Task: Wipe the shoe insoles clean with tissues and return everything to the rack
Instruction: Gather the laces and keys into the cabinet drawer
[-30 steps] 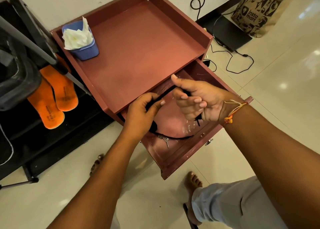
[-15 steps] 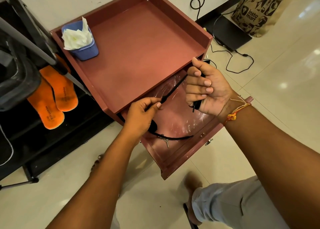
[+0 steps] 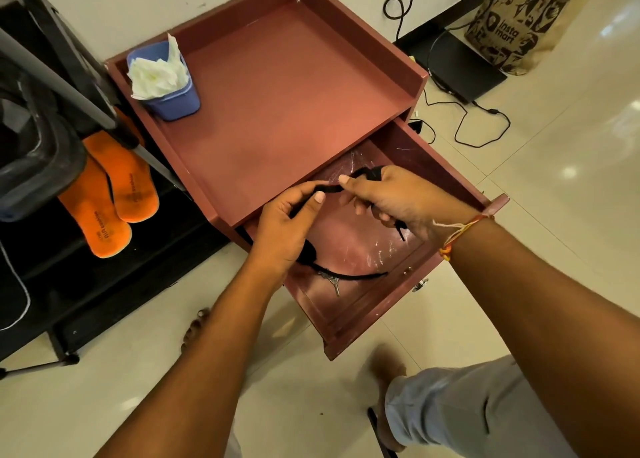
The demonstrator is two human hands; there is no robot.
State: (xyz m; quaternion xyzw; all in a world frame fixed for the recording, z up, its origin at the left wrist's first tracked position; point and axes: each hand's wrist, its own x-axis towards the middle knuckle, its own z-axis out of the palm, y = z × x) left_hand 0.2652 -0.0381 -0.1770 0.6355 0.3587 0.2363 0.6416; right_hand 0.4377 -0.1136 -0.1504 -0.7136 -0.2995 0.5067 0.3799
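Two orange insoles [image 3: 110,194] lie side by side on the black rack [image 3: 79,284] at the left. White tissues [image 3: 156,74] fill a blue tub [image 3: 175,100] in the back left corner of the reddish table top [image 3: 277,111]. Over the pulled-out drawer [image 3: 374,291], my left hand [image 3: 287,229] pinches a black cord [image 3: 325,190] between thumb and fingers. My right hand [image 3: 394,197] grips the same cord, which is wrapped around its fingers. The cord's slack curves down into the drawer, ending near small keys [image 3: 332,282].
A black bin [image 3: 31,159] hangs on the rack above the insoles. Cables [image 3: 464,125], a black flat device [image 3: 464,66] and a printed paper bag [image 3: 519,24] sit on the floor at the right. My bare feet [image 3: 384,374] stand below the drawer.
My right hand has dropped from its raised position back toward my left hand, bringing the cord ends close together. My left hand stays over the drawer's left side.
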